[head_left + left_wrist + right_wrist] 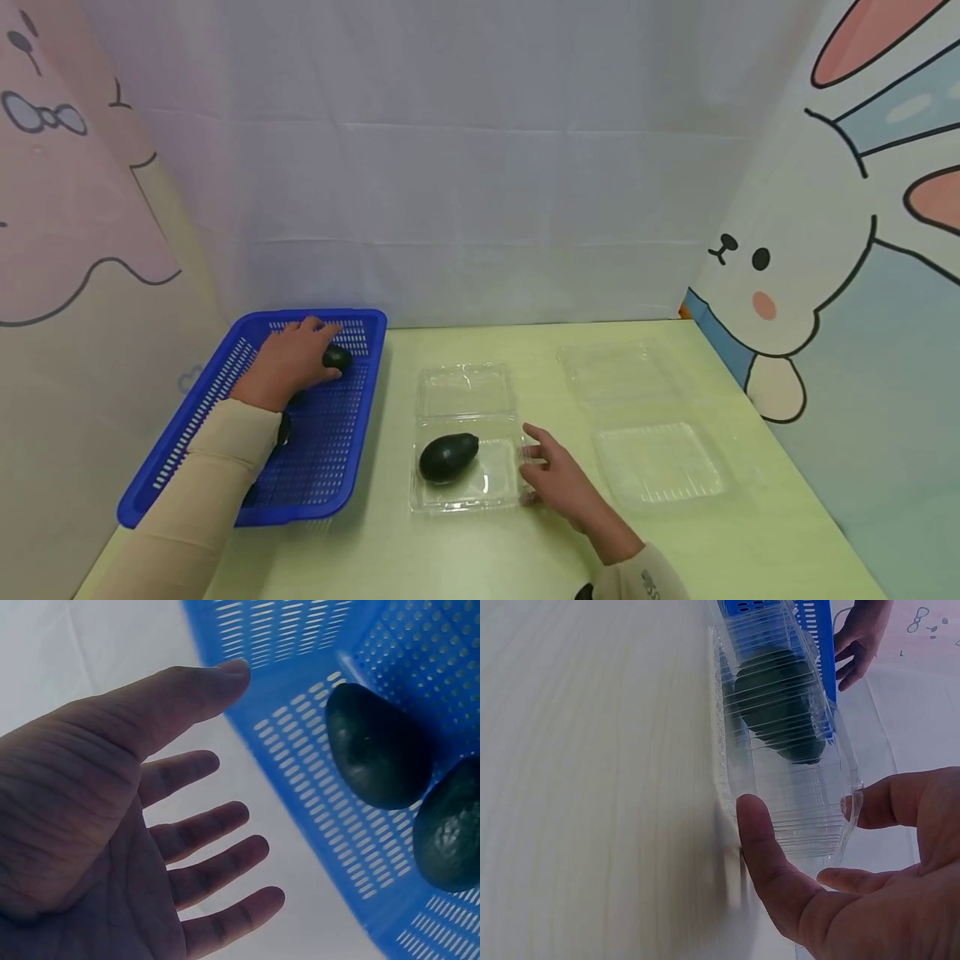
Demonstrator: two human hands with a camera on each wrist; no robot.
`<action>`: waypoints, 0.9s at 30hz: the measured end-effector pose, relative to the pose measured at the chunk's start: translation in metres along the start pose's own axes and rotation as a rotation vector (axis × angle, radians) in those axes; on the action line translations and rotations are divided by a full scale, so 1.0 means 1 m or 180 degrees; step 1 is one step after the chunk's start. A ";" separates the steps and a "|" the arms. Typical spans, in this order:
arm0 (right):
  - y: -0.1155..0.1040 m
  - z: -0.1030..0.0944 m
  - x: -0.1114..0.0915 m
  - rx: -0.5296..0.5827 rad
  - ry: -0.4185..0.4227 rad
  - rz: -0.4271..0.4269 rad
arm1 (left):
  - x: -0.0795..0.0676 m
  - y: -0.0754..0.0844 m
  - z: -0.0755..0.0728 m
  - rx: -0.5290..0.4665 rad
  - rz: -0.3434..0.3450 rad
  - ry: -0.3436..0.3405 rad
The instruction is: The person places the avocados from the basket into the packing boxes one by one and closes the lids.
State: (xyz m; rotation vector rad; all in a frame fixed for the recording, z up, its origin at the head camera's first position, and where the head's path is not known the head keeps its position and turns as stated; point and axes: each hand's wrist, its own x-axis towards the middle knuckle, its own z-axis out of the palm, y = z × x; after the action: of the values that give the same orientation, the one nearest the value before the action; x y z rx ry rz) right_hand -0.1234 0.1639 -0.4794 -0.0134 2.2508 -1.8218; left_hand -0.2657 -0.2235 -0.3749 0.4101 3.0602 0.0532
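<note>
My left hand (294, 357) reaches into the blue basket (348, 467), fingers spread and holding nothing. A dark green avocado (337, 357) lies right by its fingertips in the head view. In the left wrist view, two avocados, one nearer the hand (379, 746) and one at the frame's right edge (452, 829), rest in the basket beyond the thumb. My right hand (561, 482) holds the right side of an open clear plastic clamshell container (495, 487), thumb and fingers at its side wall. One avocado (448, 457) lies inside this container, toward its left.
A second clear clamshell container (663, 462) stands open on the pale yellow table (360, 558), right of my right hand. More dark fruit in the basket is partly hidden under my left forearm. A white curtain (465, 183) hangs behind the table.
</note>
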 end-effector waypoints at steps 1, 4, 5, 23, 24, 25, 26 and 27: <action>0.000 0.000 0.000 0.0000 0.0001 -0.0004 | 0.001 -0.001 0.002 -0.0011 0.0002 -0.0010; 0.000 0.000 0.000 0.0010 0.0024 -0.0012 | 0.005 -0.004 0.007 -0.0038 0.0025 -0.0030; 0.000 0.000 0.000 0.0009 0.0015 -0.0009 | 0.007 -0.006 0.009 -0.0043 0.0034 -0.0037; 0.001 0.000 -0.001 -0.0069 -0.0038 0.0000 | 0.022 -0.022 0.035 -0.0127 0.0100 -0.0274; 0.001 0.000 0.000 -0.0069 -0.0033 -0.0005 | 0.023 -0.023 0.037 -0.0154 0.0095 -0.0303; 0.002 0.000 0.000 -0.0067 -0.0028 -0.0010 | 0.024 -0.024 0.039 -0.0176 0.0099 -0.0318; 0.002 0.000 0.000 -0.0064 -0.0022 -0.0013 | 0.024 -0.025 0.041 -0.0196 0.0102 -0.0328; 0.002 0.000 0.000 -0.0070 -0.0014 -0.0017 | 0.025 -0.026 0.041 -0.0209 0.0107 -0.0341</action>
State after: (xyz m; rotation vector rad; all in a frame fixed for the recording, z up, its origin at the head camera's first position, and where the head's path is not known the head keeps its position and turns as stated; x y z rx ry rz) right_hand -0.1235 0.1647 -0.4812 -0.0274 2.2701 -1.7978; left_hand -0.2940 -0.2407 -0.4183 0.4451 2.9374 0.1287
